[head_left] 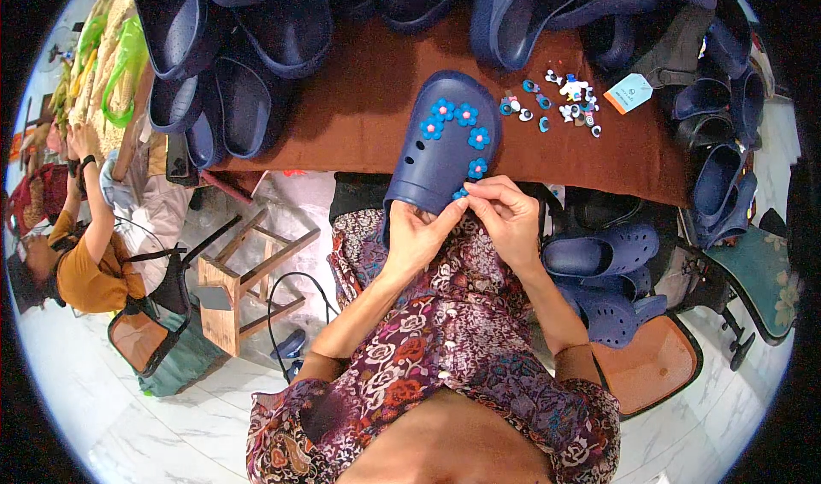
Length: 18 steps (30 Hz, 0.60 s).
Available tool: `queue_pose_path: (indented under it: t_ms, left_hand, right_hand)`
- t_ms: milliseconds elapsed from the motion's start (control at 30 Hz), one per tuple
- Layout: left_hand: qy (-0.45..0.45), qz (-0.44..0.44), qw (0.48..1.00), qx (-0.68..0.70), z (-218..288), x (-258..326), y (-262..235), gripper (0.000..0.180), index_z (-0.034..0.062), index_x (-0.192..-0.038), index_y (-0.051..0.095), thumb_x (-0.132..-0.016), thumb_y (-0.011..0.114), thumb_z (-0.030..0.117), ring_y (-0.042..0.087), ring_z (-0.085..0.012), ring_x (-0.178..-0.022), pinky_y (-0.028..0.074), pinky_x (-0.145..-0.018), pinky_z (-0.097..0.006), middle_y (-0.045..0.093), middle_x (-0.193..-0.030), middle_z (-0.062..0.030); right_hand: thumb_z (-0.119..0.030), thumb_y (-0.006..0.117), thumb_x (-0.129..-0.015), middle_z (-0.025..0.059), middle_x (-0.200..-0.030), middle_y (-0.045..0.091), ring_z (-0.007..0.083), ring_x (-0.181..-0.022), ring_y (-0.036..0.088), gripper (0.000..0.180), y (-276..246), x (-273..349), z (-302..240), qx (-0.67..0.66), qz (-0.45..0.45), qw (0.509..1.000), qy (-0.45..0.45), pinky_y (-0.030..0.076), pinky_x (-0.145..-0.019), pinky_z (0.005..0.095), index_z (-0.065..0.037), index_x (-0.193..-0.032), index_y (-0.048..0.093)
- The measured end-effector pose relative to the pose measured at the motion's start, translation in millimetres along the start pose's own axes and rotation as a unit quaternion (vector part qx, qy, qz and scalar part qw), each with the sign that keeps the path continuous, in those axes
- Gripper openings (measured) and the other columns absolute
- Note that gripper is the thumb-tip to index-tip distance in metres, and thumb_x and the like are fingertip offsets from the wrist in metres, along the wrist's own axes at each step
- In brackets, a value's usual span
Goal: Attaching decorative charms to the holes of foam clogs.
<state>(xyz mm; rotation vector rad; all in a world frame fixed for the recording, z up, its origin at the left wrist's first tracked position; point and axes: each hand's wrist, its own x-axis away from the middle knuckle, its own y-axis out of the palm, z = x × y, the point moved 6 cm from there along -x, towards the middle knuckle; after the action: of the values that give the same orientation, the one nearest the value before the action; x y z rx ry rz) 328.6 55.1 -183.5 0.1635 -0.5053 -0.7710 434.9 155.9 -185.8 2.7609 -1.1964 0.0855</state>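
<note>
A navy blue clog [432, 163] rests with its toe on the brown-covered table. My left hand [416, 238] grips it at the heel end, fingers inside the opening and thumb along the rim. Several blue flower charms with pink centres [478, 138] sit in holes on its upper, in a curve around the toe and down the right side. Two bare holes show on the left side. At the lower right of the upper, my right hand [510, 219] pinches another blue flower charm [460, 193] against the clog. The fingertips partly cover it, so how deep it sits is hidden.
Small loose charms [575, 95] lie right of the clog, near a blue-and-orange tag [629, 92]. Navy clogs line the table's [342, 116] far side and a chair [646, 360] at right. A wooden stool [224, 304] stands left; another person [94, 262] works beyond it.
</note>
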Motion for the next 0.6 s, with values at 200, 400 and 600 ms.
queue_pose_path:
  t_ms: [200, 400, 600]
  left_hand:
    - [0.073, 0.053, 0.995, -0.046, -1, 0, -4, 0.029, -0.0082, -0.106, 0.061, -0.081, 0.071, 0.001, 0.064, -0.0136, -0.086, 0.052, -0.076, -0.028, 0.068, -0.099, -0.0098]
    - [0.083, 0.068, 0.984, -0.143, -1, -1, -8, 0.03, -0.0053, -0.107, 0.061, -0.079, 0.07, -0.001, 0.064, -0.0136, -0.087, 0.052, -0.079, -0.028, 0.068, -0.098, -0.0084]
    - [0.088, 0.07, 0.984, -0.139, 2, -2, -5, 0.033, -0.0056, -0.11, 0.06, -0.079, 0.07, 0.0, 0.064, -0.0142, -0.088, 0.051, -0.08, -0.028, 0.068, -0.101, -0.0086]
  right_hand:
    - [0.004, 0.065, -0.087, 0.0109, -0.097, 0.068, 0.0182, -0.091, 0.065, 0.022, 6, 6, -13, 0.132, 0.006, 0.989, -0.064, 0.051, -0.079, 0.0292, -0.001, -0.106, 0.072]
    - [0.004, 0.064, -0.086, 0.011, -0.098, 0.068, 0.0191, -0.091, 0.066, 0.023, 11, 5, -19, 0.147, -0.012, 0.985, -0.091, 0.052, -0.079, 0.0305, -0.001, -0.107, 0.071]
    - [0.004, 0.064, -0.086, 0.01, -0.098, 0.066, 0.0171, -0.089, 0.065, 0.019, 3, 2, -22, 0.156, -0.001, 0.984, -0.08, 0.053, -0.074, 0.0275, -0.001, -0.104, 0.07]
